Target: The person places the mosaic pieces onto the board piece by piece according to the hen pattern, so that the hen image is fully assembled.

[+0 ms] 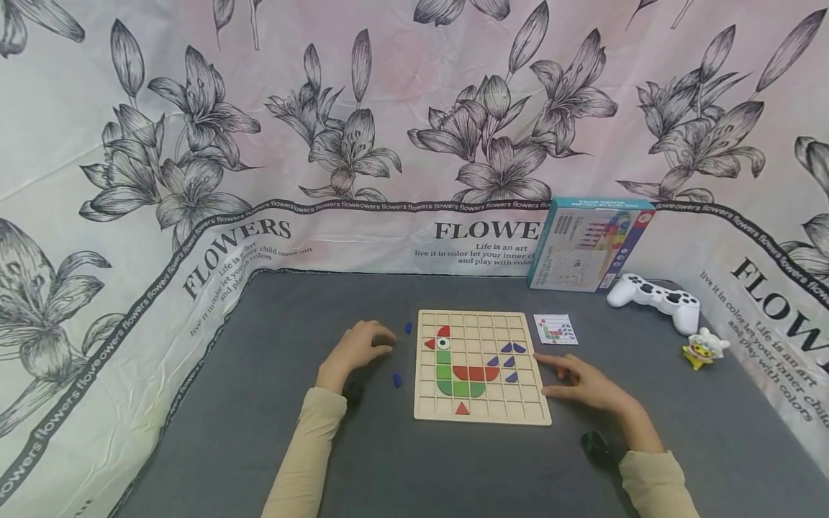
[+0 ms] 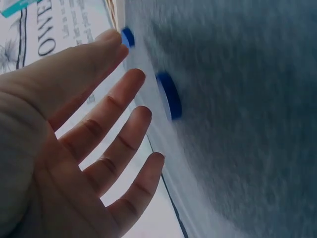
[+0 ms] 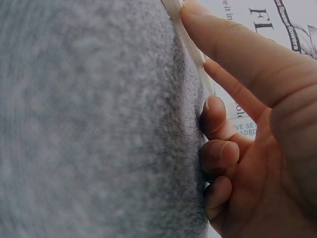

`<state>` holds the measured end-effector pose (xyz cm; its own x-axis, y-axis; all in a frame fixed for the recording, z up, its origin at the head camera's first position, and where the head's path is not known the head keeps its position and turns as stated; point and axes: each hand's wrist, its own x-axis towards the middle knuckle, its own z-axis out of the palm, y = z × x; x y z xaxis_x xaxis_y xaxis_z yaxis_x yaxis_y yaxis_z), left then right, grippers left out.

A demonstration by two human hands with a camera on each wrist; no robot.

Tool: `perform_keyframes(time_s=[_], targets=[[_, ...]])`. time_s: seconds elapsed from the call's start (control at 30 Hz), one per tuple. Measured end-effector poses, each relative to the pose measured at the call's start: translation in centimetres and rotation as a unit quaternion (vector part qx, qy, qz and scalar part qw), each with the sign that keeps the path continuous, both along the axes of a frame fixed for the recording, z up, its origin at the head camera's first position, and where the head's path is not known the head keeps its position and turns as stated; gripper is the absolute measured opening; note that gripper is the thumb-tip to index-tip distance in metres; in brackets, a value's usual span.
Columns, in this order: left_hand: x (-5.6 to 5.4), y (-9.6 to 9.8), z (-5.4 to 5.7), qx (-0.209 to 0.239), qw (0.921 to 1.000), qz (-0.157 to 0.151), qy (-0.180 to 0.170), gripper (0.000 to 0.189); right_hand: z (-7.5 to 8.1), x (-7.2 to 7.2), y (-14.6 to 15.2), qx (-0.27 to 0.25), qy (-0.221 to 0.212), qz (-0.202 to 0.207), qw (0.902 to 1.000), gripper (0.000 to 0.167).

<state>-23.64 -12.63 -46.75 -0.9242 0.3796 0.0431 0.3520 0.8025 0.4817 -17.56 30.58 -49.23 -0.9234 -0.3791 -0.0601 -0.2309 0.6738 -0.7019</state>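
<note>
A pale wooden grid board [image 1: 527,409] lies on the dark tabletop. Red pieces [image 1: 476,373], green pieces [image 1: 443,372], a white eye piece [image 1: 443,344] and several blue pieces [image 1: 509,362] form a bird on it, with a red triangle [image 1: 462,409] below. My left hand [image 1: 358,350] hovers left of the board, fingers spread and holding nothing. Near it lie two loose blue pieces, one farther [image 1: 409,328] and one closer [image 1: 397,380]. At the board's right edge, my right hand [image 1: 586,381] touches with thumb and forefinger; the other fingers curl in, holding nothing.
A small picture card [image 1: 555,329] of the bird lies right of the board. Behind stand a teal-edged box [image 1: 586,248], a white game controller [image 1: 654,298] and a small yellow-and-white figure [image 1: 702,349]. A flower-printed cloth [image 1: 363,237] hangs behind the table.
</note>
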Motion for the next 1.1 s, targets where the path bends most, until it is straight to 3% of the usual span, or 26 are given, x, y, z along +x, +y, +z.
perform_keyframes(time_s=[0.17, 0.5, 0.83, 1.1], targets=[[0.0, -1.1, -0.2, -0.005, 0.9996, 0.026, -0.006, 0.022, 0.1, -0.1, -0.1, 0.001, -0.002, 0.001, 1.0, 0.064], [0.0, -2.8, 0.0, 0.018, 0.9984, 0.013, -0.053, 0.024, -0.1, -0.2, 0.1, 0.007, 0.019, 0.005, 0.9998, 0.063], [-0.3, -2.4, -0.3, -0.011, 0.9988, 0.037, -0.03, 0.012, 0.2, -0.1, 0.0, 0.001, 0.019, 0.007, 0.9998, 0.063], [-0.5, -1.5, -1.0, -0.003, 0.9996, 0.024, -0.017, 0.01, -0.1, -0.1, 0.0, 0.006, 0.02, 0.005, 0.9998, 0.063]])
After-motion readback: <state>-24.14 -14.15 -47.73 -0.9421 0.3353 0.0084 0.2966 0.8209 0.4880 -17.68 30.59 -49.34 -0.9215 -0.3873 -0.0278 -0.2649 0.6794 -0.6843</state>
